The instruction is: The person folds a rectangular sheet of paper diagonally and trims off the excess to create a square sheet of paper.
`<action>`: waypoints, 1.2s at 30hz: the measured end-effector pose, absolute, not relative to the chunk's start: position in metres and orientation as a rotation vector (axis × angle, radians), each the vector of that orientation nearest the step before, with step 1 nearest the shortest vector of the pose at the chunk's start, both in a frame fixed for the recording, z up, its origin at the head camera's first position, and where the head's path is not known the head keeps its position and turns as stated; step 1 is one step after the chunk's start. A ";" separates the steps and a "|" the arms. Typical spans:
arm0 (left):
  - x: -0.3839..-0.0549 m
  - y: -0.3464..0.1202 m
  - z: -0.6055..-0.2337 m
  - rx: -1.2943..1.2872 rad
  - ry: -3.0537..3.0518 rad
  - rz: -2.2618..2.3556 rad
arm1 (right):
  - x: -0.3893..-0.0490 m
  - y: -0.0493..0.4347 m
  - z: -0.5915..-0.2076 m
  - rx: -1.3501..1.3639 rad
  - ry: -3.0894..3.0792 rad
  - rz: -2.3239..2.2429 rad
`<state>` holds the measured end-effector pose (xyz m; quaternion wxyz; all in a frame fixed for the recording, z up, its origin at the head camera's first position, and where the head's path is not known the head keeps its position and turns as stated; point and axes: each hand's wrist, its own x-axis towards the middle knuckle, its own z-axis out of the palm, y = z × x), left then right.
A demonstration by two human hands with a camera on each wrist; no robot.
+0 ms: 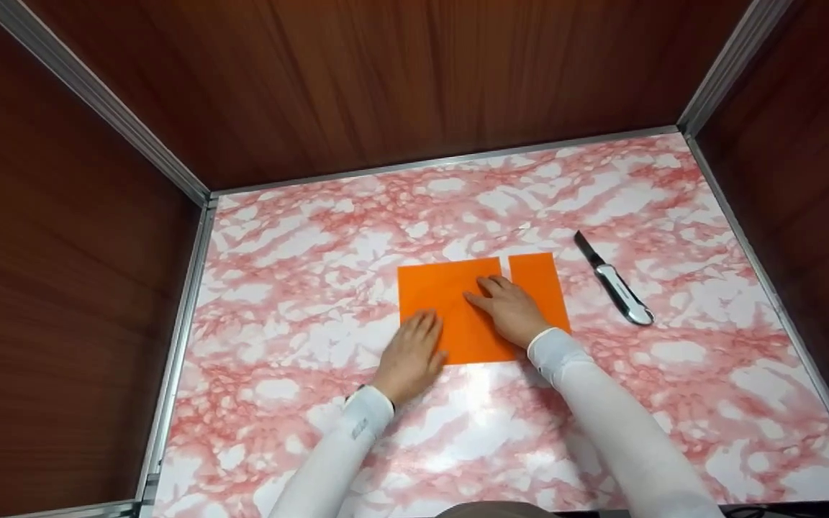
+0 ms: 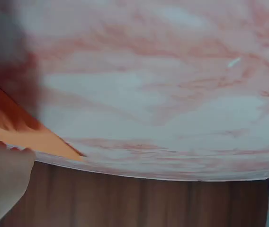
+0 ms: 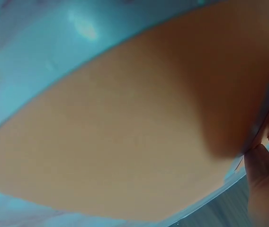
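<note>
A larger orange paper sheet (image 1: pixel 450 288) lies flat on the table, with a narrower orange strip (image 1: pixel 538 280) to its right and a thin gap between them. My left hand (image 1: pixel 409 358) rests on the sheet's lower left edge, fingers extended. Spread over the sheet's right side is my right hand (image 1: pixel 514 311), its fingertips close to the gap and its wrist over the strip's lower part. In the right wrist view, fingertips (image 3: pixel 257 158) touch down near the edge of the orange paper (image 3: pixel 115 132).
A knife (image 1: pixel 614 280) with a black blade and a white-and-black handle lies right of the strip, blade pointing away. The red-and-white marbled table (image 1: pixel 299 288) is enclosed by dark wooden panels (image 1: pixel 357 86) with metal edging (image 1: pixel 688 129).
</note>
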<state>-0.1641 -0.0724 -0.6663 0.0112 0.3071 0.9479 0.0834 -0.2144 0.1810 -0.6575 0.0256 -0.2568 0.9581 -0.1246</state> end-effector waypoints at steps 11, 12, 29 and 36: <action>-0.144 -0.068 -0.676 0.876 2.883 0.166 | -0.186 0.159 -0.660 -0.975 2.913 -0.342; -0.144 -0.068 -0.676 0.873 2.881 0.167 | -0.182 0.156 -0.661 -1.026 2.888 -0.351; -0.144 -0.069 -0.674 0.862 2.842 0.180 | -0.205 0.176 -0.656 -0.777 2.948 -0.279; -0.143 -0.072 -0.675 0.891 2.837 0.210 | -0.228 0.190 -0.648 -0.559 2.944 -0.175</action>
